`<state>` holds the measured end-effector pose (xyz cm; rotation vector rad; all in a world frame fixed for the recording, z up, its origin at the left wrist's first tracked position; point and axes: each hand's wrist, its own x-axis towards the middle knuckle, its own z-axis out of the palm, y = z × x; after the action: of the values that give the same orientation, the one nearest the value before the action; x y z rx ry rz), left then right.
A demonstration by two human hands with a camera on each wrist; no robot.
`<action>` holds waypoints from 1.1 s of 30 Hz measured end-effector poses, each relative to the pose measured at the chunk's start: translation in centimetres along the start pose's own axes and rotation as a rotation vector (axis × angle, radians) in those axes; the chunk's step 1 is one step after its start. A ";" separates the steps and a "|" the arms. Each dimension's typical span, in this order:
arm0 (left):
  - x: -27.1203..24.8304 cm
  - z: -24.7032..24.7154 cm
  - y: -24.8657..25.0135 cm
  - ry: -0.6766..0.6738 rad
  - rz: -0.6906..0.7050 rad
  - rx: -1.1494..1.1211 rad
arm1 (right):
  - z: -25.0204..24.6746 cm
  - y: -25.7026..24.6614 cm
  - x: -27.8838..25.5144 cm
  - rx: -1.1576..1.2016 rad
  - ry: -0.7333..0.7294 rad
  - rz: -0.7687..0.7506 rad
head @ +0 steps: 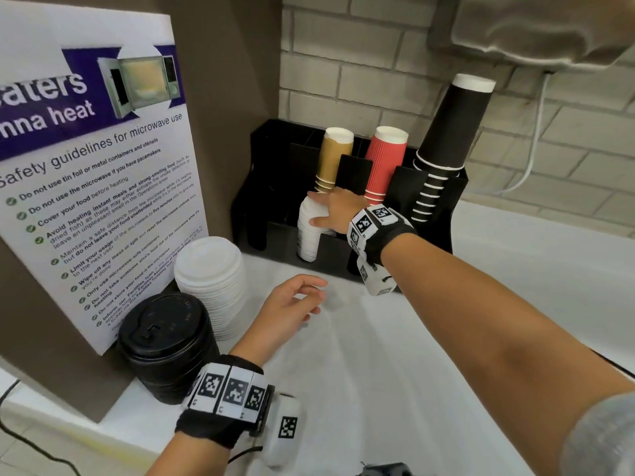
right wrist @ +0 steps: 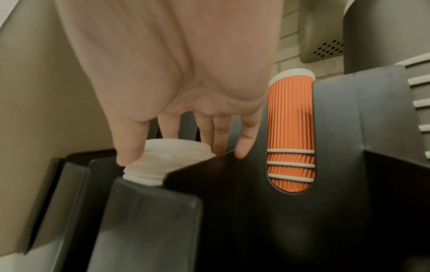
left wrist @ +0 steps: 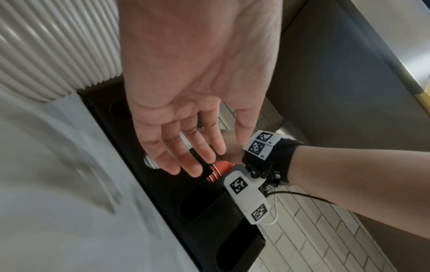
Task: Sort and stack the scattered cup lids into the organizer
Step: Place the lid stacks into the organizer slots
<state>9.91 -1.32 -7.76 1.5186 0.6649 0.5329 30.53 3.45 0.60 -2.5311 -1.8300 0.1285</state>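
Two stacks of lids (head: pixel 213 286) waited at lower left on the surface (head: pixel 395 355) while the right hand (head: pixel 338 209), fingers (right wrist: pixel 130 147) curled around it, seated a white stack (head: pixel 309 231) in the organizer (head: pixel 426 214); the left hand (head: pixel 292 304) hung relaxed, empty, probably fetching next.

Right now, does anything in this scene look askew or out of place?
The black cup stack leans markedly right out of the organizer. Two lid stacks, white and black, sit outside it on the counter.
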 end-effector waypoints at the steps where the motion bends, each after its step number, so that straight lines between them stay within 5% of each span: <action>1: 0.0 0.1 0.2 -0.005 0.007 0.013 | 0.1 -0.1 -0.1 -0.030 -0.015 0.004; 10: -1.8 -0.8 8.3 -0.149 0.250 0.195 | -2.0 -0.3 -1.4 -0.086 0.027 0.030; 16: -5.5 -4.6 12.2 -0.035 0.281 0.546 | -2.5 -2.6 -5.7 0.185 0.128 -0.067; 21: -8.2 -9.4 12.3 0.265 0.001 1.032 | 1.3 -6.6 -11.3 0.358 -0.257 -0.287; 25: -9.5 -11.1 11.3 0.230 -0.315 1.247 | 4.9 -9.9 -13.1 0.314 -0.498 -0.368; 29: -9.9 -11.1 9.5 0.127 -0.418 1.334 | 7.2 -12.7 -13.7 0.389 -0.621 -0.362; 33: -9.8 -10.0 8.4 0.106 -0.489 1.356 | 8.7 -14.7 -14.1 0.522 -0.560 -0.373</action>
<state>-3.26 -0.83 1.78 2.4229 1.6035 -0.3454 11.53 -5.63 -6.37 -1.8710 -2.0318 1.2226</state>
